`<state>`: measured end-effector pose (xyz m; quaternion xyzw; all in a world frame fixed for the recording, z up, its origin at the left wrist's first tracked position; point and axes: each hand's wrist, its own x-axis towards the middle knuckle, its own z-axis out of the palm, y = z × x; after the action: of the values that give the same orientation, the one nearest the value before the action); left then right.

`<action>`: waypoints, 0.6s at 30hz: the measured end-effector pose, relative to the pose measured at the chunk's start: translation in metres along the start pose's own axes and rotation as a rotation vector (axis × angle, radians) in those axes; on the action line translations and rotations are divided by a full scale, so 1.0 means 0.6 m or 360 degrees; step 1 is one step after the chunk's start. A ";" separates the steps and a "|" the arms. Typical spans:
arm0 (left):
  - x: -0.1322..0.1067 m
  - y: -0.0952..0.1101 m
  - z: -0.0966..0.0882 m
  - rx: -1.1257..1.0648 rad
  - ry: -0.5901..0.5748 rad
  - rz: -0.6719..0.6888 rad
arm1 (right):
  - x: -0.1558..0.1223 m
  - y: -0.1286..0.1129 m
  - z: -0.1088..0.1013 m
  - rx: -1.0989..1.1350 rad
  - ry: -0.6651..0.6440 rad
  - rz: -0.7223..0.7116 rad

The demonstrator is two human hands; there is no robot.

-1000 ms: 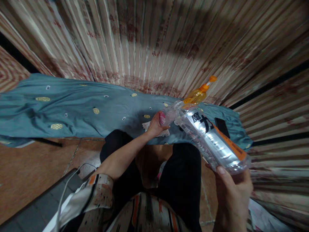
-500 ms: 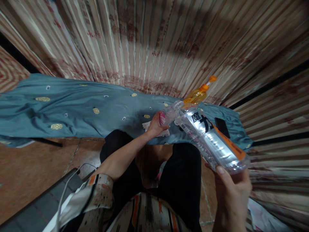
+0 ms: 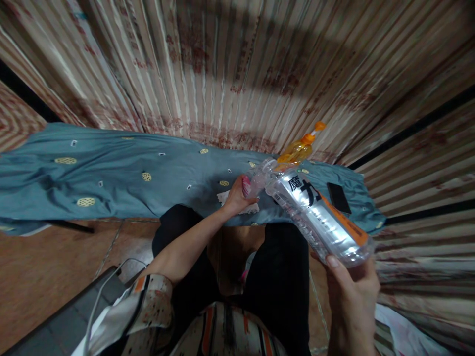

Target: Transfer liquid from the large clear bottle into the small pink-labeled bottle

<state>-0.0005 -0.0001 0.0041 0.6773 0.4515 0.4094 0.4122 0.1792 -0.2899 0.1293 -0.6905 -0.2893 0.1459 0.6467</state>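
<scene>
My right hand [image 3: 351, 287] is closed around the base of a large clear plastic bottle [image 3: 322, 212] with a silver and orange label, tilted so its neck points up and left. In my left hand [image 3: 237, 195] is a small clear bottle [image 3: 257, 179] with a pink label. The mouths of the two bottles meet or nearly meet; whether they touch I cannot tell. Just behind them stands a pump bottle [image 3: 297, 152] of yellow liquid with an orange pump top. A white cloth or tissue [image 3: 249, 206] lies under my left hand.
A narrow table with a teal pineapple-print cloth [image 3: 178, 170] runs across in front of my knees. A black phone-like slab [image 3: 338, 198] lies at its right end. Pleated curtains [image 3: 222, 74] hang close behind. A pale cable [image 3: 97, 296] trails at lower left.
Both hands keep their hold on the bottles, which stay mouth to mouth. The view has shifted slightly, and the large bottle sits a little further left in it.
</scene>
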 end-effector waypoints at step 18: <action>0.001 -0.035 -0.009 -0.0188 -0.0079 -0.0003 | -0.004 0.007 0.005 0.0011 -0.0007 0.0113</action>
<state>-0.0107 0.0068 -0.0134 0.6613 0.4169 0.4181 0.4627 0.1768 -0.2889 0.1244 -0.6977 -0.2654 0.1713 0.6430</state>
